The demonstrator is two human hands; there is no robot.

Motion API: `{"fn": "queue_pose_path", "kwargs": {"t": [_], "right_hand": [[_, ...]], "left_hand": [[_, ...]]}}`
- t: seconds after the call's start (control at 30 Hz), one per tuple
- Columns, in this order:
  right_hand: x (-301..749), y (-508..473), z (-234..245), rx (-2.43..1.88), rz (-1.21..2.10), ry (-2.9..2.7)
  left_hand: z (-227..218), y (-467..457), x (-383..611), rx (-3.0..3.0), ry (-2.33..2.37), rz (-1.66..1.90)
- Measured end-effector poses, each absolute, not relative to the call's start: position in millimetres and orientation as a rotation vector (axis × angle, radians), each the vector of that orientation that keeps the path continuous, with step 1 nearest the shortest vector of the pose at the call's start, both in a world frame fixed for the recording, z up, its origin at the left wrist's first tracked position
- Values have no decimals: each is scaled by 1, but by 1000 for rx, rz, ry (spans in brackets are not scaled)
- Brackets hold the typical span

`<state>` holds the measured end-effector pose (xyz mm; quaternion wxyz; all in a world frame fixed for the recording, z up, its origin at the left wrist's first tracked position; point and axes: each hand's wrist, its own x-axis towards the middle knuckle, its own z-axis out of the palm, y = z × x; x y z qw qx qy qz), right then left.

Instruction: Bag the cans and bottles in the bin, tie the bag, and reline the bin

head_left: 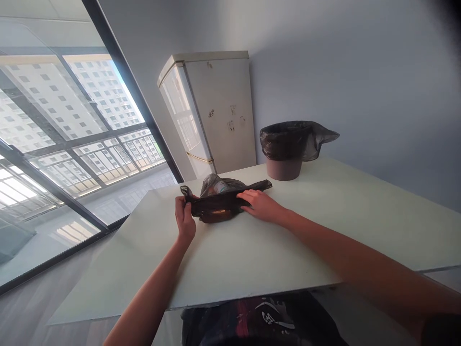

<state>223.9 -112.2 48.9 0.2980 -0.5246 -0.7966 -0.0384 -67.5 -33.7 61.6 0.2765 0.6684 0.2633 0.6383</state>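
Observation:
A thin black plastic bag (219, 204) lies on the table, bulging with contents I can only partly make out through the film. My left hand (185, 218) is closed around the bag's left end, where a twisted loop of plastic sticks up above the fingers. At the bag's right side, my right hand (261, 205) has its fingers over the gathered edge and its thumb lower down, gripping the plastic. A strip of the bag reaches out past the right fingers.
A pinkish-brown bin (284, 169) lined with another black bag (288, 139) stands farther back on the pale table (230, 269). Behind the table is a white refrigerator (223, 105). Glass sliding doors (72, 144) are on the left; the table's near edge is by my body.

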Motion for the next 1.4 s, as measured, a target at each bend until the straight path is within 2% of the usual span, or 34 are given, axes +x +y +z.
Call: {"fn": "queue_pose_path", "kwargs": {"t": [0.17,0.37,0.57,0.77,0.97,1.2,1.4], "right_hand": [[225,-114,52,-1387,-102,-2254],[218,-124,64,-1154,-177,-2022],[221,-119,58,-1266,-20,-2074],[231,-115,59,-1141,79,-1879],[231,-124,71,-1193,263,-1642],[235,-129,86,-1146,543,-1595],[240,-120,81,-1197,280,-1345]], "left_hand": [[66,-31,-67,1463,601,1608],[73,-35,-67,1450,590,1441],[71,-33,-68,1404,503,1330],[76,-27,-70,1339,561,1442],[77,-23,-71,1230,635,1546],[68,-18,-74,1512,842,1812],[68,-19,-77,1751,1036,1890]]}}
